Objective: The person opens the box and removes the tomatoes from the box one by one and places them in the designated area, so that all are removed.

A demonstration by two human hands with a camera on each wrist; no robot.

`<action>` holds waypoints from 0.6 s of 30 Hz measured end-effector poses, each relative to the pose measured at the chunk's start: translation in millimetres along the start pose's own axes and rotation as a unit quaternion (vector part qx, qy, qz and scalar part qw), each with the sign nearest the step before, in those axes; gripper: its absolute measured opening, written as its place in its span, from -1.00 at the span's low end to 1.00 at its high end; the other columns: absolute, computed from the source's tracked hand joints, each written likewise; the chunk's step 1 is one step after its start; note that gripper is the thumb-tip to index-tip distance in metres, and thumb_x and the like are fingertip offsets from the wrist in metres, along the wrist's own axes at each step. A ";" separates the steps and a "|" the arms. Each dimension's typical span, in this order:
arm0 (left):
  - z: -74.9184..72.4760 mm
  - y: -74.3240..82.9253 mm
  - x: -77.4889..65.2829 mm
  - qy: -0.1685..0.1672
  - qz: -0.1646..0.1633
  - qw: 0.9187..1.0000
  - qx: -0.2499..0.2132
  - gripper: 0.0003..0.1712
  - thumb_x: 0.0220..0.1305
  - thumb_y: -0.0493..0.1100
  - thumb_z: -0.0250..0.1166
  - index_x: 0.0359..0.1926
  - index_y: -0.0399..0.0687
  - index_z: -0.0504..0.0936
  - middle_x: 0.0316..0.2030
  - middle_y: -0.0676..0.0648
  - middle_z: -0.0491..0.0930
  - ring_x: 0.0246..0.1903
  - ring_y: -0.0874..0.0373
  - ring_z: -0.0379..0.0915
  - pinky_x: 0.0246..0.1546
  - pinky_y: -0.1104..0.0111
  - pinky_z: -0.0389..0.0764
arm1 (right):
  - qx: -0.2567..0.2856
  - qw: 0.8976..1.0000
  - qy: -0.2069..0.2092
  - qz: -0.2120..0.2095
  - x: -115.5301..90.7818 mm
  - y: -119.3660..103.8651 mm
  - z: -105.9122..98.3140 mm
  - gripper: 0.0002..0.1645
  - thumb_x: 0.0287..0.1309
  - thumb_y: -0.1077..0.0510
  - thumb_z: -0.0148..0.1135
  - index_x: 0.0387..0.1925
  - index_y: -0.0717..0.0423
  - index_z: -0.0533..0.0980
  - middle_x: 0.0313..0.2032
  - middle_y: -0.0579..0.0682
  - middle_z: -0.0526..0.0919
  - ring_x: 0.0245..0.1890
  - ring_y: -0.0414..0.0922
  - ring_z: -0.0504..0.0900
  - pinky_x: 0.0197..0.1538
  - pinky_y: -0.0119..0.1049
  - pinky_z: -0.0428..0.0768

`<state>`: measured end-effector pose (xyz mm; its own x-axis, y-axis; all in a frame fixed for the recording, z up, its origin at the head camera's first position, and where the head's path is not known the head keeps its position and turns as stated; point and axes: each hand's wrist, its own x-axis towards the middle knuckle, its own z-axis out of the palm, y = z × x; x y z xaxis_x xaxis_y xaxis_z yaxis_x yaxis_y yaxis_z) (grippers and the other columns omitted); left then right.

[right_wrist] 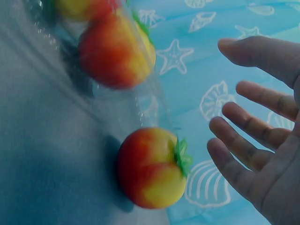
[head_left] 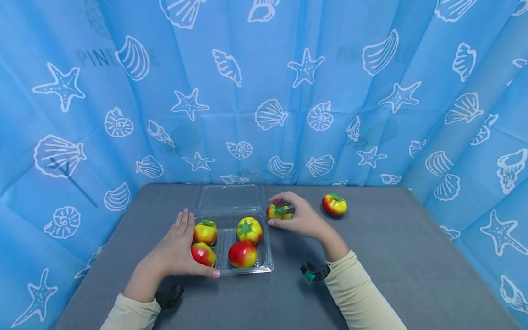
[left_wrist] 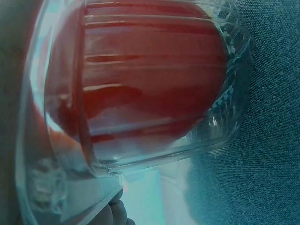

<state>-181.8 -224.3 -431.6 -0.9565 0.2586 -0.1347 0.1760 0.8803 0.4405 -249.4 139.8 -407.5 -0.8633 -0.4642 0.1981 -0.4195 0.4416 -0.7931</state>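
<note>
A clear plastic clamshell box (head_left: 224, 270) holds several red-and-yellow fruits with green leafy tops, persimmon-like in look; one fruit (head_left: 250, 230) sits at its back right. My left hand (head_left: 175, 250) rests along the box's left side, fingers straight and thumb along the front edge. In the left wrist view a red fruit (left_wrist: 154, 75) shows through the ribbed wall. Right of the box, my right hand (head_left: 303, 220) is spread around a loose fruit (head_left: 273, 211). The right wrist view shows this fruit (right_wrist: 152, 168) apart from the spread fingers (right_wrist: 234, 161).
Another loose fruit (head_left: 334, 205) lies farther right on the grey tabletop (head_left: 396, 256). The box's transparent lid (head_left: 230, 197) lies folded back behind it. A blue curtain (head_left: 247, 91) with shells and starfish hangs beyond the table.
</note>
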 end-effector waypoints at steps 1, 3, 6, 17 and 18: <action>0.0 0.0 -0.1 0.000 0.000 1.000 0.000 0.90 -0.37 0.69 0.54 0.68 -0.36 -0.19 0.70 -0.41 -0.27 0.66 -0.46 -0.39 0.58 -0.37 0.03 | -0.002 1.000 -0.008 -0.005 -0.5 -2.1 0.8 -0.39 0.19 0.05 0.59 0.24 0.01 0.58 0.24 0.14 0.63 0.23 0.12 0.63 0.30 0.21 0.65; 0.1 0.2 -0.2 -0.001 -0.002 1.000 -0.002 0.90 -0.37 0.69 0.54 0.68 -0.36 -0.19 0.70 -0.40 -0.27 0.66 -0.46 -0.39 0.58 -0.37 0.03 | -0.004 1.000 -0.026 -0.018 -1.4 -5.9 2.4 -0.40 0.19 0.07 0.58 0.24 0.02 0.58 0.23 0.12 0.64 0.22 0.12 0.64 0.29 0.20 0.65; 0.2 0.4 -0.3 -0.003 -0.004 1.000 -0.003 0.91 -0.38 0.69 0.54 0.69 -0.35 -0.20 0.70 -0.40 -0.28 0.66 -0.46 -0.40 0.58 -0.38 0.03 | -0.001 0.998 -0.057 -0.031 -2.9 -10.1 4.6 -0.42 0.21 0.10 0.57 0.23 0.00 0.58 0.23 0.12 0.64 0.22 0.12 0.64 0.29 0.19 0.66; 0.8 1.3 -0.5 -0.005 -0.009 1.000 -0.005 0.91 -0.38 0.68 0.56 0.69 -0.32 -0.21 0.70 -0.39 -0.28 0.66 -0.45 -0.40 0.56 -0.40 0.06 | 0.031 0.988 -0.141 -0.047 -6.5 -21.8 15.8 -0.42 0.25 0.19 0.48 0.27 0.20 0.55 0.24 0.17 0.61 0.20 0.21 0.61 0.31 0.23 0.64; 1.0 1.4 -0.5 -0.005 -0.010 1.000 -0.005 0.91 -0.38 0.68 0.56 0.69 -0.32 -0.21 0.70 -0.39 -0.28 0.66 -0.45 -0.40 0.55 -0.41 0.06 | 0.029 0.988 -0.144 -0.045 -7.0 -22.3 16.6 -0.43 0.26 0.18 0.47 0.27 0.19 0.55 0.23 0.17 0.61 0.19 0.19 0.61 0.31 0.22 0.65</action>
<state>-180.8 -222.8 -431.8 -0.9572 0.2459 -0.1528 0.1551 0.8811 0.4468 -229.4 120.4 -400.7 -0.7036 -0.7030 0.1038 -0.4674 0.3478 -0.8127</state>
